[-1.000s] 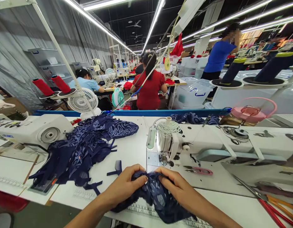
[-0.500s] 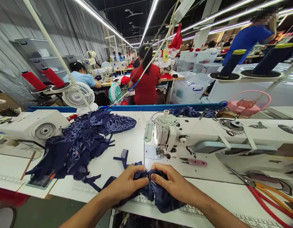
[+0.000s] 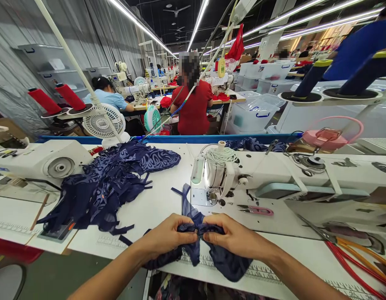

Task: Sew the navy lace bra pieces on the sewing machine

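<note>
My left hand and my right hand pinch a navy fabric piece between thumbs and fingers, close together at the table's front edge. A gathered band stretches between the two grips. A sheer strip of the piece stands up behind the hands, and a rounded navy panel hangs below my right hand over the printed ruler. Just beyond the hands is the lit needle plate of a white sewing machine. Pink thread snips lie on the machine bed to the right.
A heap of navy patterned fabric pieces covers the table on the left, beside another sewing machine. Orange- and red-handled scissors lie at right. A white fan and thread cones stand behind. Co-workers sit ahead, one in a red shirt.
The navy piece has been pulled straighter between my hands, its band now lying level. Its sheer strip has shifted right and upright, and the right panel hangs lower. The person in blue moved right.
</note>
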Demonstrator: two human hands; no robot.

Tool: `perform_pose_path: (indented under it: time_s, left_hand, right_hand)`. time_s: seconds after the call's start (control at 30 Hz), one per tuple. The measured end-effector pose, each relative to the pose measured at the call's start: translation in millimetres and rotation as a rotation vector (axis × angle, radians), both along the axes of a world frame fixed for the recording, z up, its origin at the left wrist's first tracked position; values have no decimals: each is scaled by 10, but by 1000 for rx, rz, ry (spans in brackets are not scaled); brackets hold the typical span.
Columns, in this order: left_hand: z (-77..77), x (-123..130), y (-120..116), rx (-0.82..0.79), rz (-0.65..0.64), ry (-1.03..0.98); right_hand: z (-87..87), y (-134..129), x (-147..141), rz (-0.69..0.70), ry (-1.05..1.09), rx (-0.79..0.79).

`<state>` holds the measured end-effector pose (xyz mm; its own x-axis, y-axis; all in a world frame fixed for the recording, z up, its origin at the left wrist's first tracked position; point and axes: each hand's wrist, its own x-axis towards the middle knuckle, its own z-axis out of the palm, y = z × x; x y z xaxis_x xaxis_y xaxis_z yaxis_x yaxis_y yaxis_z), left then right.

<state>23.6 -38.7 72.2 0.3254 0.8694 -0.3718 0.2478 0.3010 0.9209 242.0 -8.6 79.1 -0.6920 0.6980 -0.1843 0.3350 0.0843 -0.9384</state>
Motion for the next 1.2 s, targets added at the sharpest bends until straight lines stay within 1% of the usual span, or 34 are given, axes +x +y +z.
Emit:
perform_pose_path:
  time_s: [0.1, 0.2, 0.3, 0.43, 0.5, 0.57, 0.63, 0.67, 0.7, 0.73, 0.77, 0.8, 0.83, 0.87, 0.93, 0.97, 1.0, 1.1, 1.13, 1.2]
  left_hand:
    - [21, 20, 14, -2, 2, -46]
    - [83, 47, 23, 78, -49, -53]
    - [158, 59, 30, 174, -47, -10]
    - [211, 72, 32, 179, -19, 44]
    - [221, 100, 31, 220, -18, 73]
    - [233, 137, 31, 308, 14, 131]
    - [251, 162, 34, 406, 95, 185]
    - [261, 163, 35, 447, 141, 197]
    - [270, 154, 34, 479, 176, 193]
    - [278, 137, 31, 499, 192, 180]
    - [283, 112, 24, 506, 187, 163]
    - [284, 83, 13, 504, 168, 144]
    - [283, 53, -2, 500, 143, 127]
    - [279, 26, -20, 497, 121, 115]
    - [268, -19, -61, 505, 97, 107]
    - [264, -36, -84, 515, 93, 109]
    - [261, -50, -107, 527, 90, 115]
    - [264, -79, -180, 557, 75, 135]
    - [266, -82, -206, 567, 72, 138]
    - [264, -74, -253, 587, 79, 146]
  right_hand:
    - [16, 3, -2, -13, -12, 53]
    - [43, 2, -6, -71, -40, 175]
    - [85, 26, 4, -110, -79, 249]
    - [148, 47, -2, -131, -150, 324]
    - [155, -8, -35, -172, -212, 463]
    - [130, -130, -84, -228, -310, 708]
    - [87, -297, -130, -277, -433, 982]
    - [70, -382, -146, -284, -477, 1089]
    - [61, -457, -154, -258, -491, 1162]
    - [65, -516, -155, -198, -474, 1194]
    - [82, -552, -150, -118, -432, 1183]
    - [112, -563, -141, -50, -380, 1135]
    - [149, -548, -133, -28, -329, 1072]
    - [188, -511, -127, -58, -282, 1009]
    - [245, -395, -135, -193, -199, 902]
    - [253, -331, -150, -237, -158, 848]
    - [246, -271, -170, -243, -119, 786]
    - [166, -158, -249, -177, -55, 574]
    - [133, -146, -274, -176, -52, 527]
    - [85, -148, -312, -195, -60, 487]
